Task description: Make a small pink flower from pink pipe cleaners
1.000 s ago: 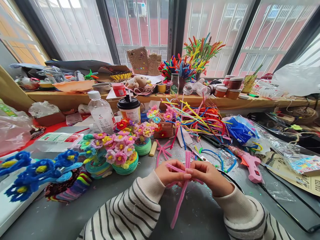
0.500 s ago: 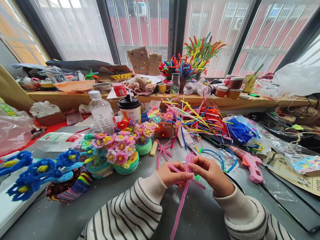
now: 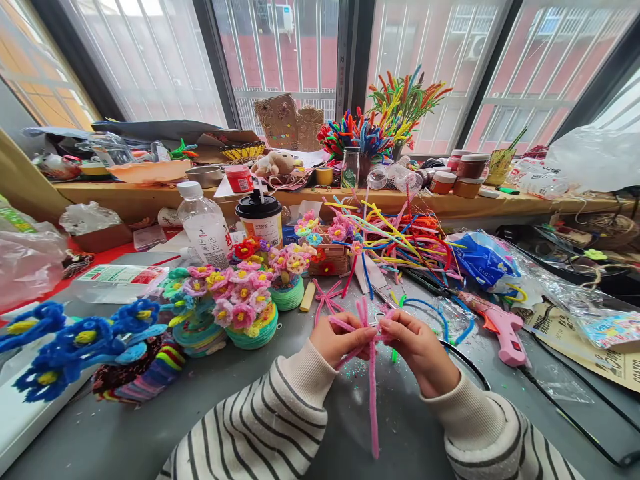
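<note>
While the left hand (image 3: 343,340) and right hand (image 3: 423,350) pinch one pink pipe-cleaner bundle (image 3: 373,357) between them (dial centre, above the table (image 3: 410,433)), one glue gun (image 3: 505,333) lies at three o'clock, one bottle (image 3: 204,230) stands at ten.

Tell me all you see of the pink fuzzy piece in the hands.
The pink fuzzy piece looks made of pipe cleaners, several strands crossing one another. Short ends poke up; one long part hangs almost straight down above the grey table. The left hand pinches it near the crossing, which is partly hidden; the right hand grips it just beside.
</note>
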A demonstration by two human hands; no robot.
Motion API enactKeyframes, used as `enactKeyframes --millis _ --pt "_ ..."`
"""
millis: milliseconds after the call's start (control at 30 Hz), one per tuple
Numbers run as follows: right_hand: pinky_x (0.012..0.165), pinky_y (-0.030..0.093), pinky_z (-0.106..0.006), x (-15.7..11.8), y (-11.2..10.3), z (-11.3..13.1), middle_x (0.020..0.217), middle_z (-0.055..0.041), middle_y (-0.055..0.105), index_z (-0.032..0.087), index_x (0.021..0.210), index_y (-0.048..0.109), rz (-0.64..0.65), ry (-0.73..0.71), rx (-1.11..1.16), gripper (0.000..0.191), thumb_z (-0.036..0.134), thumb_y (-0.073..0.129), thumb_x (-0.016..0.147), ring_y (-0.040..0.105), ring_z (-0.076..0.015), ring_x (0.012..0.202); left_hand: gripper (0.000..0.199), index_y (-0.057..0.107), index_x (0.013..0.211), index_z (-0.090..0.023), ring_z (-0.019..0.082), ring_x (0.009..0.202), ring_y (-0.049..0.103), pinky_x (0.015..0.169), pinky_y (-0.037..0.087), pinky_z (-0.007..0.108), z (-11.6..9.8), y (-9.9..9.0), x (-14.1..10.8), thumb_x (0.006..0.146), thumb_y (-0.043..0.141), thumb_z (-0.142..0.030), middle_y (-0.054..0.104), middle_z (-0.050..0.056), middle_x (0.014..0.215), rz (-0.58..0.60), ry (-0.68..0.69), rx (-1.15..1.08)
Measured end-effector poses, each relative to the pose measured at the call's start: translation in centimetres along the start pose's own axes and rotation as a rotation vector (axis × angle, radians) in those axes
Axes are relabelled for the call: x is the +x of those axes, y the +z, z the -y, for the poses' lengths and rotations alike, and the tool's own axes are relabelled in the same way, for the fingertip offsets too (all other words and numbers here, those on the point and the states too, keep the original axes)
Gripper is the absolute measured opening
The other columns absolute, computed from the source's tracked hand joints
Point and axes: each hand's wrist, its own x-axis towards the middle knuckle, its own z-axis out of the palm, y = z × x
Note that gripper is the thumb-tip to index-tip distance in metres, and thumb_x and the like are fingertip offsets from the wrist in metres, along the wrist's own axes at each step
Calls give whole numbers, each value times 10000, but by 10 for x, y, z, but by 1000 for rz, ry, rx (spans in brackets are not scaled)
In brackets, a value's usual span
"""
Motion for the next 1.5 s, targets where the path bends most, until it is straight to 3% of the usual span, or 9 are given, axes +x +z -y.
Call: enactKeyframes --millis 133,400,667,800,967,1500 --pt "526 374 -206 -3 8 1 518 56 480 165 547 540 -86 70 150 180 271 682 521 425 -69 491 280 475 473 -125 92 363 521 417 450 215 -1 2 1 463 702 -289 564 -22 383 -70 41 -14" --pt "531 402 -222 -7 14 -3 586 37 543 174 596 575 -127 140 353 141 217 684 519 478 -82 511 250 498 474 -125 87 368 515 410 433 201 -4 3 -2 489 687 -287 565 -21 395 -133 149 5" --pt "502 366 -188 -3 6 -4 508 59 486 164 584 572 -84 51 174 150 275 672 561 413 -55 471 264 552 563 -101 97 432 551 471 478 220 -1 2 1 462 698 -296 597 -10 451 -78 4 -61" --pt "493 354 -194 -2 3 -3 529 41 518 155 626 592 -40 -8 4 165 294 662 573 422 -66 486 288 552 625 -93 105 444 563 459 484 223 1 0 3 454 709 -264 611 -3 476 -77 15 -61" --pt "541 375 -210 -4 3 -2 586 6 581 137 674 608 71 -65 -228 178 292 647 594 487 -97 557 284 495 553 -109 111 406 554 427 476 226 4 -1 4 459 704 -276 583 -15 420 -71 42 -58" --pt "521 369 -200 -2 1 -2 542 30 553 136 588 578 67 -120 -316 179 303 642 589 480 -90 534 290 509 584 -112 84 352 508 393 434 200 3 -1 4 494 669 -336 570 -12 405 -72 26 9"
